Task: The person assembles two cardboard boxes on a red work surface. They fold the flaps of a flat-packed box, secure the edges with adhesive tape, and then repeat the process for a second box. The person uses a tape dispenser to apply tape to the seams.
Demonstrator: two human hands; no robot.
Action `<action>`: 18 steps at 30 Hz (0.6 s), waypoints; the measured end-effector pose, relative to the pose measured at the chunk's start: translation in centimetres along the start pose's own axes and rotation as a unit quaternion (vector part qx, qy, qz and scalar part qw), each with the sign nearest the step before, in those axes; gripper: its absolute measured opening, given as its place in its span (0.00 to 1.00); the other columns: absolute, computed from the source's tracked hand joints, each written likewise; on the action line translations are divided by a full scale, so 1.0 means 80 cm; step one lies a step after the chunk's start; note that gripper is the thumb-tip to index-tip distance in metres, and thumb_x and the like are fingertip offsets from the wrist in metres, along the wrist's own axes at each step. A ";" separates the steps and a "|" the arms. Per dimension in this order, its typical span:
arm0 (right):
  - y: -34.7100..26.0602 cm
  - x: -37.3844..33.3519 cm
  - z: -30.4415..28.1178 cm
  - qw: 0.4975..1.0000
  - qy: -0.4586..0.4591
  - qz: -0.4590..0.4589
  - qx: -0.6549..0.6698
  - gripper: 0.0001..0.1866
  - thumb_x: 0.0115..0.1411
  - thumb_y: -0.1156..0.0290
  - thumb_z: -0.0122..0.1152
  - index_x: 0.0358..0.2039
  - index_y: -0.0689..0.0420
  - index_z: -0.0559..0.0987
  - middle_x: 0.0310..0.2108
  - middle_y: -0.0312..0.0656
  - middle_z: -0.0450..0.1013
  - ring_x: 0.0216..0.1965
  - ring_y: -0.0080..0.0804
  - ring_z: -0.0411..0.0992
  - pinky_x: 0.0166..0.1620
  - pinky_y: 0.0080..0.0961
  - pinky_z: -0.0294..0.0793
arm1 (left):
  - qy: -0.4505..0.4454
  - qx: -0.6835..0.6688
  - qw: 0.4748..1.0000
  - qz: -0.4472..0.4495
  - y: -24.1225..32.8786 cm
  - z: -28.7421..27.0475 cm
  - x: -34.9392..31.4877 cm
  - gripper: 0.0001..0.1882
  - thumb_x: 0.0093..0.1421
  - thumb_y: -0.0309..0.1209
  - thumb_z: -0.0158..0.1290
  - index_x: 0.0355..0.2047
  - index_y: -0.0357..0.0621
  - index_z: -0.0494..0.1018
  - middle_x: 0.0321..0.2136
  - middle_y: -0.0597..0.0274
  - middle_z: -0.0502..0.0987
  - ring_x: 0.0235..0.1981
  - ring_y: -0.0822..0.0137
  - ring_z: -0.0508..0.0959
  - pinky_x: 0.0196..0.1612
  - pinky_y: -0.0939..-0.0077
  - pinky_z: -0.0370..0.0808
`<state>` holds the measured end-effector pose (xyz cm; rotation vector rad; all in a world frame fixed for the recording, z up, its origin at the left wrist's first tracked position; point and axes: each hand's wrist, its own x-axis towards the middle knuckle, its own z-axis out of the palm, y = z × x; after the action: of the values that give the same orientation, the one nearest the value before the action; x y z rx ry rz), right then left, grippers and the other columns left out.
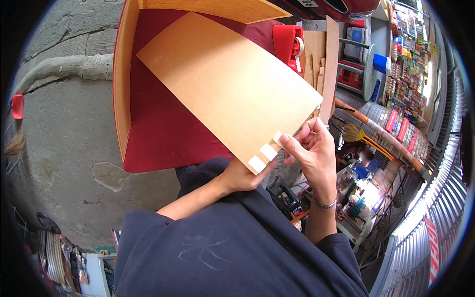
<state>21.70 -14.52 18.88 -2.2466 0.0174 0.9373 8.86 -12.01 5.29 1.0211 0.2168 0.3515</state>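
Note:
A flat light-brown board (pixel 222 84) lies slanted across a surface covered in dark red cloth (pixel 168 133). Short white tape pieces (pixel 268 151) sit along its near edge, the lowest at the near corner. My left hand (pixel 243 175) grips that corner from below, its fingers partly hidden under the board. With thumb and fingers closed at the same edge, my right hand (pixel 311 148) presses a further white tape piece (pixel 278 137) against the board. A bit more white shows at the board's right corner.
Upright wooden panels (pixel 123 89) border the red cloth at left and far side. A red tape dispenser (pixel 284 47) stands at the right, beside stacked wooden strips (pixel 314 54). Farther right are a broom (pixel 354 132), an orange pole (pixel 368 121) and a cluttered shelf of goods (pixel 410 59).

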 end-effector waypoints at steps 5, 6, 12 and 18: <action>-0.002 0.001 0.009 0.978 0.031 0.006 -0.204 0.22 0.56 0.64 0.71 0.32 0.61 0.64 0.19 0.43 0.73 0.20 0.27 0.76 0.21 0.23 0.75 | 0.010 -0.033 0.999 -0.007 0.000 0.003 -0.003 0.21 0.62 0.24 0.54 0.56 0.36 0.69 0.50 0.50 0.76 0.52 0.56 0.76 0.54 0.65 0.71; -0.001 -0.001 0.013 0.960 0.061 -0.024 -0.273 0.24 0.55 0.61 0.71 0.32 0.61 0.64 0.18 0.44 0.73 0.20 0.32 0.77 0.22 0.27 0.75 | 0.015 -0.037 0.999 -0.007 -0.001 0.004 -0.004 0.21 0.62 0.23 0.54 0.56 0.35 0.69 0.50 0.49 0.76 0.52 0.55 0.76 0.54 0.65 0.71; 0.009 -0.003 0.017 0.879 0.099 -0.075 -0.461 0.33 0.55 0.44 0.65 0.28 0.67 0.70 0.17 0.57 0.73 0.22 0.55 0.77 0.28 0.41 0.76 | 0.056 0.003 0.998 0.037 -0.004 0.011 -0.004 0.21 0.61 0.21 0.54 0.55 0.33 0.68 0.50 0.48 0.75 0.52 0.54 0.76 0.54 0.63 0.71; 0.018 0.003 0.013 0.892 0.041 -0.098 -0.439 0.33 0.57 0.46 0.62 0.19 0.71 0.75 0.18 0.62 0.73 0.23 0.57 0.76 0.31 0.42 0.77 | 0.059 -0.009 0.998 0.014 -0.010 0.013 -0.012 0.20 0.61 0.21 0.55 0.54 0.33 0.69 0.49 0.48 0.76 0.51 0.55 0.77 0.53 0.65 0.73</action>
<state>20.86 -14.94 17.34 -3.0222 -0.7178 0.8219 8.51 -13.57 5.18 0.9882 0.3049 0.4398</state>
